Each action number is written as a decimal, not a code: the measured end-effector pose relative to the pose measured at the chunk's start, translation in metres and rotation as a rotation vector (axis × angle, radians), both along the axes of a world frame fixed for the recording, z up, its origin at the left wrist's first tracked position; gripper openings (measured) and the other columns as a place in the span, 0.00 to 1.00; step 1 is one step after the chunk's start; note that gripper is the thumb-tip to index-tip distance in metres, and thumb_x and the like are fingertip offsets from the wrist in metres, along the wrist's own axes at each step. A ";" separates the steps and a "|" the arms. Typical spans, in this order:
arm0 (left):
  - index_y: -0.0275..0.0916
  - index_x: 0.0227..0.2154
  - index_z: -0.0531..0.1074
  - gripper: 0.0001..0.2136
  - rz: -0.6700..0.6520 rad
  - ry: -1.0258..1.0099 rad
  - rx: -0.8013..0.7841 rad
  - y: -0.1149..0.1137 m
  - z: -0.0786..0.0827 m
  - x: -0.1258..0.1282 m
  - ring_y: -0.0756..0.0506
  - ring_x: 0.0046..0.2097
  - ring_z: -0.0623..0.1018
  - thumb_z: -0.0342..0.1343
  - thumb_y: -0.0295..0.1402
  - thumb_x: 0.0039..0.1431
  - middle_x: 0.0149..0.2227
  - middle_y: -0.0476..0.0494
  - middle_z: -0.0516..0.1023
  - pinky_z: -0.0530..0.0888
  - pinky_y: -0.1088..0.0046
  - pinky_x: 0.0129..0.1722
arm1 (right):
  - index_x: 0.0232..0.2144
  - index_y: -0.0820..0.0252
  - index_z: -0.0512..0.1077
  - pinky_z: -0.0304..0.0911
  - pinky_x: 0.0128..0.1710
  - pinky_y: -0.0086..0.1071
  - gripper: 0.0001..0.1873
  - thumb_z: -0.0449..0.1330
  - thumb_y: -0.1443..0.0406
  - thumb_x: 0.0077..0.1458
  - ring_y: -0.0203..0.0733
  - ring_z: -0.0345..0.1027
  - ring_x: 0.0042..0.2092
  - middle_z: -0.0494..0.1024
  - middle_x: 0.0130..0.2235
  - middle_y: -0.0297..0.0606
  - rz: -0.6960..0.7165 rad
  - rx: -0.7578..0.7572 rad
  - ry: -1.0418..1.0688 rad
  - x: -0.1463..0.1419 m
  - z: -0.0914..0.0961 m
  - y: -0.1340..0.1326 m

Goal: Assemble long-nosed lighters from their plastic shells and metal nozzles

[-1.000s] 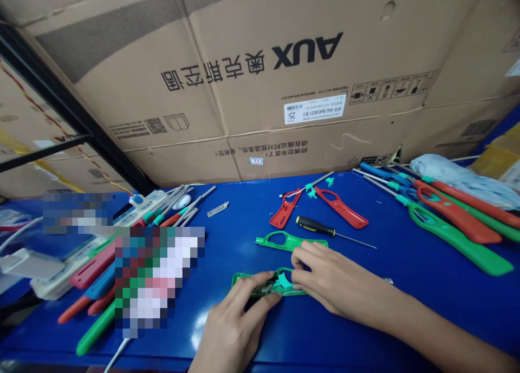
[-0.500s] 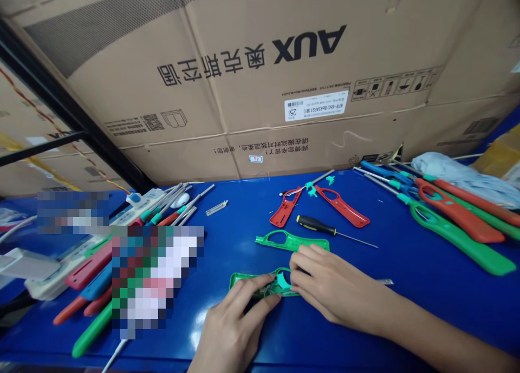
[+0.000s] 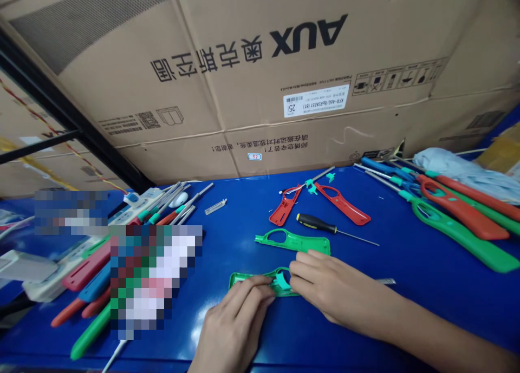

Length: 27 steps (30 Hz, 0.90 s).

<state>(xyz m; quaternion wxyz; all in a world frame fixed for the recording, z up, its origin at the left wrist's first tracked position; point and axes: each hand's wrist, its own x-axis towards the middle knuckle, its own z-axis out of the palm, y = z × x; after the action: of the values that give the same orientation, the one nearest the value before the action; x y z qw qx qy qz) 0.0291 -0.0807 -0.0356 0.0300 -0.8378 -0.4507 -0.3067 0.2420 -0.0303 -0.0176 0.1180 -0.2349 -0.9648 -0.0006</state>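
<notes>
Green plastic lighter shell (image 3: 252, 280) held flat on blue workbench (image 3: 382, 319), teal insert (image 3: 280, 280) seated in it. Left hand (image 3: 233, 320) laid over shell, fingers pressed together; right hand (image 3: 331, 290) gripping its far end, fingers pressed together. Second green shell (image 3: 292, 241) lies just beyond; black-handled screwdriver (image 3: 316, 223) and red shells (image 3: 285, 205) farther off.

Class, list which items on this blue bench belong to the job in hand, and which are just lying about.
In use: left hand, right hand, green plastic lighter casing, teal plastic part.

Lying about: second green casing, red casings, black-and-yellow screwdriver, long green lighter, AUX carton.
</notes>
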 end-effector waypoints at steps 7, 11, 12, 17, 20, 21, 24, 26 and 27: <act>0.43 0.49 0.72 0.18 -0.043 0.141 0.069 0.001 0.001 -0.003 0.49 0.39 0.79 0.43 0.22 0.63 0.46 0.46 0.78 0.77 0.76 0.39 | 0.38 0.62 0.67 0.62 0.46 0.36 0.10 0.54 0.75 0.53 0.43 0.65 0.42 0.72 0.37 0.38 -0.013 0.111 0.003 -0.001 -0.008 -0.009; 0.40 0.50 0.72 0.20 -0.063 0.207 0.071 0.000 0.004 -0.002 0.49 0.40 0.78 0.42 0.20 0.61 0.48 0.46 0.78 0.77 0.79 0.35 | 0.38 0.63 0.68 0.63 0.45 0.36 0.10 0.52 0.75 0.54 0.44 0.66 0.42 0.73 0.37 0.39 -0.018 0.136 -0.012 -0.005 -0.008 -0.013; 0.40 0.50 0.72 0.20 -0.059 0.226 0.075 0.000 0.004 -0.001 0.49 0.40 0.78 0.42 0.20 0.61 0.48 0.46 0.78 0.77 0.79 0.34 | 0.39 0.63 0.69 0.63 0.45 0.36 0.11 0.51 0.75 0.55 0.44 0.66 0.42 0.74 0.37 0.39 -0.017 0.140 -0.015 -0.006 -0.008 -0.015; 0.39 0.49 0.73 0.23 -0.045 0.311 0.119 -0.002 0.003 0.000 0.48 0.39 0.77 0.39 0.16 0.58 0.50 0.46 0.77 0.77 0.78 0.31 | 0.40 0.66 0.70 0.63 0.44 0.36 0.11 0.53 0.73 0.54 0.44 0.66 0.41 0.74 0.38 0.42 -0.004 0.116 -0.005 -0.007 -0.002 -0.015; 0.39 0.50 0.72 0.24 -0.049 0.343 0.111 -0.003 0.003 -0.001 0.47 0.41 0.77 0.39 0.16 0.57 0.49 0.47 0.77 0.77 0.78 0.30 | 0.36 0.62 0.72 0.61 0.46 0.37 0.07 0.55 0.70 0.54 0.43 0.65 0.40 0.73 0.34 0.37 -0.011 -0.060 0.028 -0.002 0.006 -0.005; 0.39 0.50 0.72 0.24 -0.051 0.341 0.101 -0.003 0.003 -0.001 0.47 0.41 0.76 0.39 0.16 0.58 0.49 0.47 0.77 0.77 0.79 0.31 | 0.36 0.60 0.72 0.60 0.46 0.37 0.08 0.54 0.70 0.55 0.42 0.65 0.40 0.73 0.33 0.36 -0.030 -0.111 0.057 0.001 0.009 0.000; 0.40 0.52 0.70 0.23 -0.050 0.318 0.079 -0.003 0.003 -0.002 0.48 0.42 0.76 0.39 0.18 0.60 0.49 0.47 0.77 0.77 0.78 0.34 | 0.41 0.59 0.73 0.57 0.47 0.38 0.13 0.51 0.71 0.59 0.41 0.64 0.40 0.74 0.35 0.37 -0.110 -0.133 0.198 0.007 0.017 0.014; 0.39 0.52 0.70 0.21 -0.056 0.308 0.089 -0.003 0.004 -0.002 0.47 0.45 0.76 0.40 0.19 0.61 0.49 0.46 0.77 0.77 0.77 0.37 | 0.40 0.60 0.74 0.57 0.44 0.38 0.14 0.49 0.72 0.60 0.41 0.64 0.39 0.75 0.35 0.37 -0.154 -0.090 0.278 0.010 0.019 0.019; 0.39 0.52 0.70 0.21 -0.061 0.309 0.097 -0.003 0.005 -0.002 0.47 0.46 0.76 0.40 0.20 0.62 0.50 0.45 0.77 0.77 0.76 0.39 | 0.39 0.60 0.74 0.57 0.43 0.37 0.14 0.49 0.72 0.60 0.41 0.64 0.39 0.75 0.35 0.37 -0.163 -0.082 0.305 0.011 0.020 0.020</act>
<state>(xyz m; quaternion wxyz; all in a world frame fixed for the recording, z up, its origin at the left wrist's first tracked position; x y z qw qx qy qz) 0.0267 -0.0840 -0.0309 0.1298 -0.8858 -0.3998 -0.1965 0.2532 -0.0098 0.0022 0.2528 -0.3146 -0.9126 0.0649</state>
